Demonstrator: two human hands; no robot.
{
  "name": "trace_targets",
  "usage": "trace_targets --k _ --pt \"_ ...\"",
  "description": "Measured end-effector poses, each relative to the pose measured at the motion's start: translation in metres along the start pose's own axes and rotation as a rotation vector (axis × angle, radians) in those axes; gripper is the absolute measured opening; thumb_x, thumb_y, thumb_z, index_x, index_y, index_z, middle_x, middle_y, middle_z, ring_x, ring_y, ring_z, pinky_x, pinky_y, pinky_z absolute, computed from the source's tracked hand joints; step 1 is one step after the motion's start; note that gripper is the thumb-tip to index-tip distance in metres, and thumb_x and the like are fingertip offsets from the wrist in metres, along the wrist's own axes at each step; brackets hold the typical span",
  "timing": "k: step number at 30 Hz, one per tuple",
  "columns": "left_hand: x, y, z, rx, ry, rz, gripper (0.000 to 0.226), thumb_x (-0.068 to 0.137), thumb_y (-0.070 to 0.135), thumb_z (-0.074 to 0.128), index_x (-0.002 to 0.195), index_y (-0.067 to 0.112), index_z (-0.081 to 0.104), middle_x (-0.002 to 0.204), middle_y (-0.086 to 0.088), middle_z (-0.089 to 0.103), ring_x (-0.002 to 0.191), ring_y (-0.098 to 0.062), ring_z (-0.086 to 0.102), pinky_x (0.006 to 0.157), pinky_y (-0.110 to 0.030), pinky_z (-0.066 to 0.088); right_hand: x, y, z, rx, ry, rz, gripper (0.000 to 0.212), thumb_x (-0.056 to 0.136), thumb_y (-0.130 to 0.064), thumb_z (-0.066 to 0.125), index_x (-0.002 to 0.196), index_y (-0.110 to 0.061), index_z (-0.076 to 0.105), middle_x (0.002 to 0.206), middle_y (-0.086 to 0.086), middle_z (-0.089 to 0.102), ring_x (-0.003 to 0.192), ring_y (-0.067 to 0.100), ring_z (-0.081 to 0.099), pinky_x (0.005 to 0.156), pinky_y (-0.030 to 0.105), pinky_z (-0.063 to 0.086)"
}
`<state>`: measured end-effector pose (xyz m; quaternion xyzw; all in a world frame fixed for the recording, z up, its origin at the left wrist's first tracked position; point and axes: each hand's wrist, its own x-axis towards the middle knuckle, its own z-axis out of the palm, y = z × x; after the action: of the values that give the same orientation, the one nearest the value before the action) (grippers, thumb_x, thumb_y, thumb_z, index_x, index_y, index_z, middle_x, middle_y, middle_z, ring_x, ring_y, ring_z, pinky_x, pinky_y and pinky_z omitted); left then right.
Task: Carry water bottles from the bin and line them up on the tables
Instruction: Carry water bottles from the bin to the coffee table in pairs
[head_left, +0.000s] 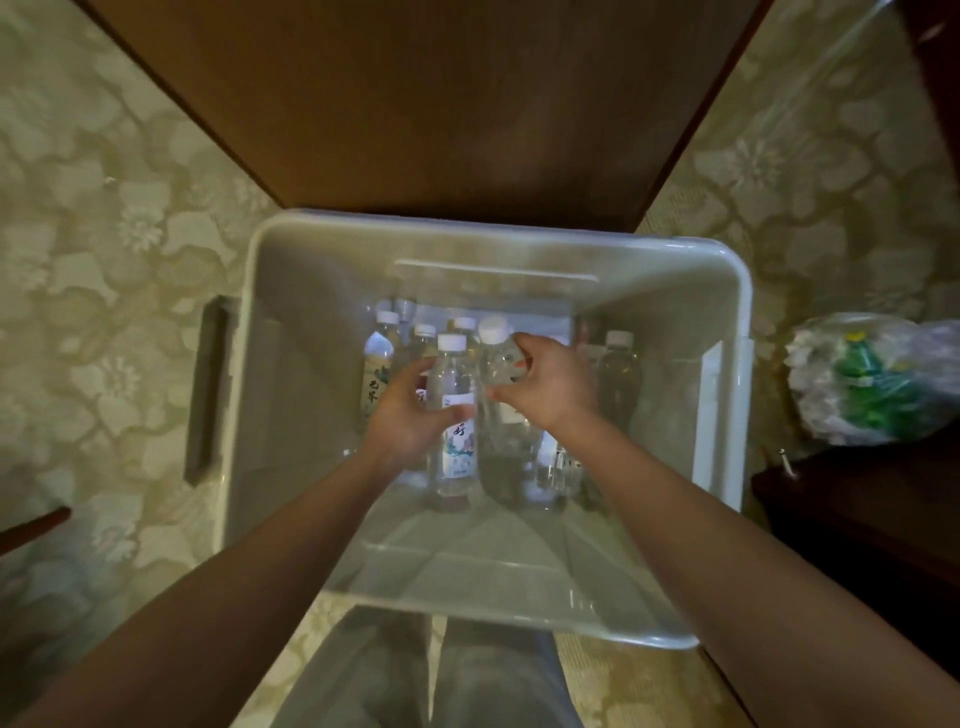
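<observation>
1. Left hand (410, 415) is inside the bin (291, 395), thumb and fingers curled round the mid-body of the labelled bottle (457, 441). Grip is firm, with the thumb across the front near the label's top edge.
2. Just left of that hand, a white-capped bottle (382, 364) stands upright against the bin's left inner wall, cap up.
3. Labelled bottle: long axis vertical, white cap pointing up toward the camera, base down near the bin floor. I cannot tell whether the base is touching it.
4. More capped bottles (462, 325) stand upright behind it at the far wall. Their bodies are mostly hidden.
5. Clear bottle (496, 364) is beside the labelled one, long axis near vertical and cap up. Its cap looks larger than the neighbouring caps.
6. Right hand (550, 384) grips the clear bottle at the shoulder just below the cap, fingers wrapped round the far side and thumb on the near side.
7. Dark bottle (621, 374) stands to the right of that hand, upright, pale cap up, near the bin's right wall.
8. The bin sits on a patterned carpet floor (104, 234), and a brown wooden panel (441, 104) meets its far rim.
9. Far right, outside the bin: a plastic bag (872, 379) with green contents that are unclear.
</observation>
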<state>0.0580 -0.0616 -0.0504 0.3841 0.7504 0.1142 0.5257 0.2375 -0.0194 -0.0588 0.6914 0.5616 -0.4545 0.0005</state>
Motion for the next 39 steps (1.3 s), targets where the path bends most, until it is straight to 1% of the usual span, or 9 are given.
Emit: trace_targets --k 5,8,11,14,17,23,28,31,39 --pt "-0.05 0.01 -0.029 -0.165 -0.005 0.084 0.05 0.076 -0.007 0.076 0.122 0.005 0.06 0.093 0.003 0.069 0.069 0.01 0.066 0.064 -0.007 0.047 -0.044 -0.025 -0.014 0.336 0.019 -0.053 0.049 0.064 -0.023 0.091 0.108 -0.017 0.07 0.09 -0.007 0.071 0.083 0.014 0.067 0.084 0.035 0.056" --pt "-0.082 0.011 -0.051 -0.272 0.018 0.132 0.062 0.074 -0.01 0.076 0.131 0.006 0.057 0.107 -0.005 0.07 0.075 0.0 0.069 0.066 -0.011 0.051 -0.074 -0.05 -0.027 0.442 -0.026 -0.112 0.055 0.066 -0.004 0.089 0.115 -0.016 0.068 0.086 -0.013 0.066 0.085 0.016 0.064 0.067 0.011 0.051" --pt "-0.113 0.011 -0.079 -0.35 0.047 0.152 0.065 0.075 -0.003 0.079 0.132 0.017 0.057 0.108 0.001 0.072 0.086 -0.015 0.069 0.072 -0.018 0.055 -0.103 -0.081 -0.036 0.531 -0.091 -0.162 0.069 0.069 0.002 0.086 0.132 -0.007 0.06 0.111 0.003 0.07 0.098 0.024 0.068 0.059 0.004 0.047" --pt "-0.147 0.007 -0.115 -0.381 0.114 0.221 0.062 0.074 0.006 0.082 0.128 0.028 0.059 0.109 0.006 0.073 0.097 -0.017 0.071 0.087 -0.033 0.056 -0.124 -0.118 -0.035 0.552 -0.173 -0.214 0.076 0.067 -0.003 0.089 0.13 -0.025 0.052 0.099 -0.007 0.069 0.083 0.004 0.066 0.066 0.008 0.052" --pt "-0.184 -0.001 -0.151 -0.465 0.195 0.264 0.065 0.075 0.005 0.081 0.131 0.028 0.056 0.109 0.009 0.072 0.09 -0.011 0.072 0.08 -0.025 0.057 -0.141 -0.158 -0.028 0.5 -0.251 -0.283 0.073 0.059 -0.018 0.094 0.126 -0.016 0.066 0.105 -0.003 0.075 0.094 0.012 0.072 0.086 0.03 0.059" --pt "-0.262 -0.047 -0.219 -0.592 0.415 0.292 0.06 0.075 0.003 0.081 0.124 0.029 0.058 0.101 0.009 0.071 0.081 -0.004 0.07 0.077 -0.022 0.056 -0.191 -0.247 0.014 0.379 -0.407 -0.467 0.053 0.064 -0.016 0.09 0.114 -0.02 0.073 0.101 -0.001 0.078 0.098 0.021 0.073 0.093 0.047 0.057" --pt "-0.333 -0.118 -0.266 -0.641 0.603 0.281 0.063 0.073 0.007 0.084 0.128 0.025 0.059 0.108 -0.003 0.073 0.098 -0.02 0.07 0.09 -0.033 0.056 -0.253 -0.308 0.079 0.301 -0.538 -0.574 0.052 0.064 -0.016 0.09 0.113 -0.02 0.073 0.1 -0.001 0.077 0.095 0.019 0.073 0.091 0.045 0.058" --pt "-0.38 -0.171 -0.29 -0.654 0.69 0.299 0.055 0.074 0.005 0.083 0.117 0.031 0.062 0.106 -0.005 0.074 0.098 -0.018 0.069 0.086 -0.031 0.057 -0.3 -0.338 0.126 0.263 -0.613 -0.635 0.049 0.067 -0.01 0.088 0.114 -0.016 0.073 0.098 0.0 0.078 0.091 0.018 0.073 0.09 0.043 0.058" --pt "-0.509 -0.318 -0.344 -0.682 0.906 0.257 0.064 0.067 0.022 0.088 0.127 0.023 0.064 0.107 0.003 0.075 0.105 -0.017 0.068 0.092 -0.037 0.055 -0.436 -0.405 0.26 0.163 -0.826 -0.769 0.036 0.073 -0.004 0.082 0.105 -0.018 0.075 0.096 0.002 0.078 0.087 0.018 0.073 0.082 0.038 0.06"
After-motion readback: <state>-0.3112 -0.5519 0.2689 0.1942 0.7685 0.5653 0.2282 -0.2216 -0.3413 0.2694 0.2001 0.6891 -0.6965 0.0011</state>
